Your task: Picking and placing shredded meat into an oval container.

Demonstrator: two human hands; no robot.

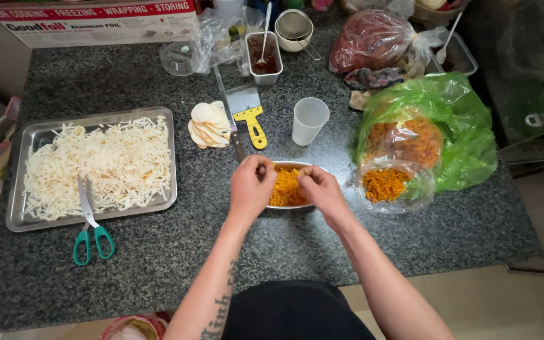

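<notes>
Nearest the camera: a person's two bare forearms reach forward over a dark speckled stone counter (158, 258).
Left hand (251, 186): hangs over the near-left rim of a small metal dish (271, 206), fingertips drawn together in a pinch; whether strands sit between them cannot be told.
Right hand (322, 189): hangs over the dish's right side, fingers curled and pinched likewise, close to the left hand but not touching it.
Dish contents: orange shreds (286, 187) heaped between the two hands, at the counter's middle.
Step in hand: by the look of it, the shreds are being picked apart or sorted with the fingertips.
Next move: seems to call for a light pull of the pinched strands, without tipping the shallow dish.
Left of the hands: green-handled scissors (89, 230) lie with blades on the rim of a steel tray (172, 157) spread with pale shreds (96, 167).
Right of the dish: a clear bag of orange shreds (388, 184), just in front of a green plastic bag (461, 138).
Beyond the dish: a frosted plastic cup (308, 119), a yellow-handled scraper (250, 116), a stack of pale round slices (209, 126).
Far edge: a metal tub of dark sauce (264, 56) with a spoon, a small strainer (294, 28), a red bag (369, 41), a long foil carton (96, 22).
</notes>
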